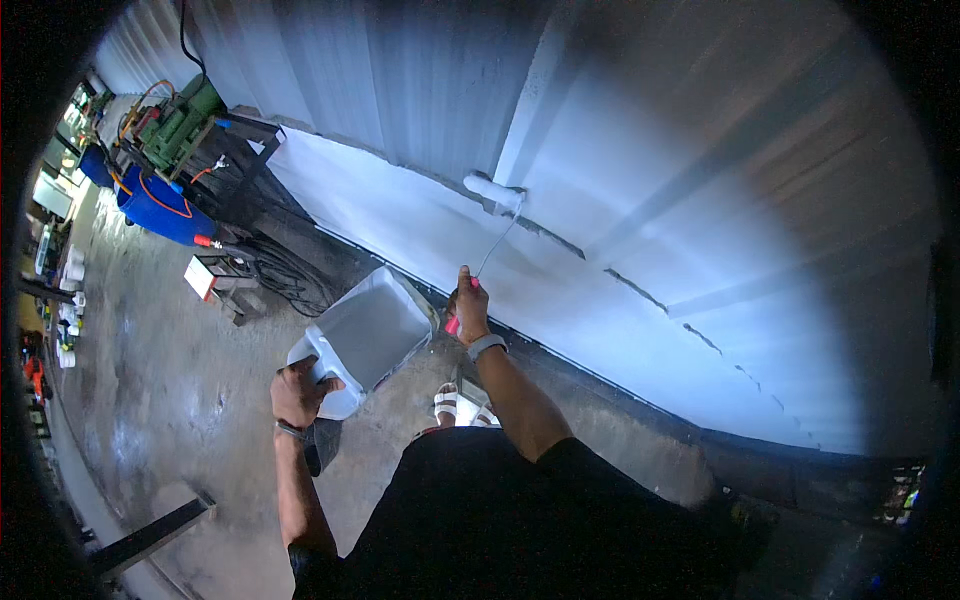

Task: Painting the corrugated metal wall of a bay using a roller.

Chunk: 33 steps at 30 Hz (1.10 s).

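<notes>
My right hand (470, 306) is closed around the red handle of a paint roller (495, 190). The roller's white sleeve lies against the wall, at the dark broken line where corrugated metal panels (330, 75) meet the smooth white lower wall (450, 232). With my left hand (300, 394) I hold a cut-open white plastic jug (379, 330) by its handle side. The jug is tilted over the floor, its wide opening showing a pale grey-white inside. Whether there is paint in it, I cannot tell.
A green machine (180, 120) on a dark metal stand is at the upper left, beside a blue drum (161, 210). Coiled black hose (289, 274) and a small boxy device (214, 281) lie on the concrete floor. A dark metal beam (154, 529) is at the lower left.
</notes>
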Motion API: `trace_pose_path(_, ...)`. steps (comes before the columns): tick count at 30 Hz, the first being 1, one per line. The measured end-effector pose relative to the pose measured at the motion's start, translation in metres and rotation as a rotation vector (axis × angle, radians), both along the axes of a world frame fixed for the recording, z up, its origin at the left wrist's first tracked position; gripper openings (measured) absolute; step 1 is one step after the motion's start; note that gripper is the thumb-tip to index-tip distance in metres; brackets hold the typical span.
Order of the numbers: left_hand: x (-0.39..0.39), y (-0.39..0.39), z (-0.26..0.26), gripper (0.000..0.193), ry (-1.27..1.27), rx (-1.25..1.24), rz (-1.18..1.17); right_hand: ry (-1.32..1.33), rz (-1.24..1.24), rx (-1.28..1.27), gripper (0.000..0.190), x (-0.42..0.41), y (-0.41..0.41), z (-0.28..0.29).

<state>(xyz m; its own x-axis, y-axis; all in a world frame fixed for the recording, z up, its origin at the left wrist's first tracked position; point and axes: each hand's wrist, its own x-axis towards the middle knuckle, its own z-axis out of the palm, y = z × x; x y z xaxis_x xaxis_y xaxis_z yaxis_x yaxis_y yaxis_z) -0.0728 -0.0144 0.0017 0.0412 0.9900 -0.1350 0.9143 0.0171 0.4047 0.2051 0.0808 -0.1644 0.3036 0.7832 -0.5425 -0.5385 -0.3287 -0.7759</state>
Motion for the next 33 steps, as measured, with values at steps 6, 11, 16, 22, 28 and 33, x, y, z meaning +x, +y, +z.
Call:
trace_pose_path(6,-0.001,-0.004,0.005,0.048,0.001,0.006,-0.015,0.039,-0.052,-0.127,0.042,-0.011,-0.013,-0.018)
trace_pose_path(11,0.001,-0.005,0.008,0.051,0.015,-0.033,0.01,0.082,-0.014,-0.171,0.041,-0.01,-0.017,-0.009)
trace_pose_path(16,0.005,-0.004,0.013,0.052,0.03,-0.003,0.012,0.046,-0.004,-0.05,0.043,-0.015,-0.017,-0.007)
trace_pose_path(22,-0.001,-0.004,0.005,0.054,-0.009,0.035,0.014,-0.041,-0.015,-0.161,0.04,-0.011,-0.014,-0.027)
trace_pose_path(28,0.003,-0.001,0.01,0.055,-0.007,0.019,-0.006,0.133,-0.044,-0.17,0.039,-0.004,-0.022,-0.015)
trace_pose_path(33,-0.003,-0.002,0.003,0.054,-0.007,0.077,-0.032,0.035,-0.001,-0.227,0.04,-0.017,-0.028,-0.004)
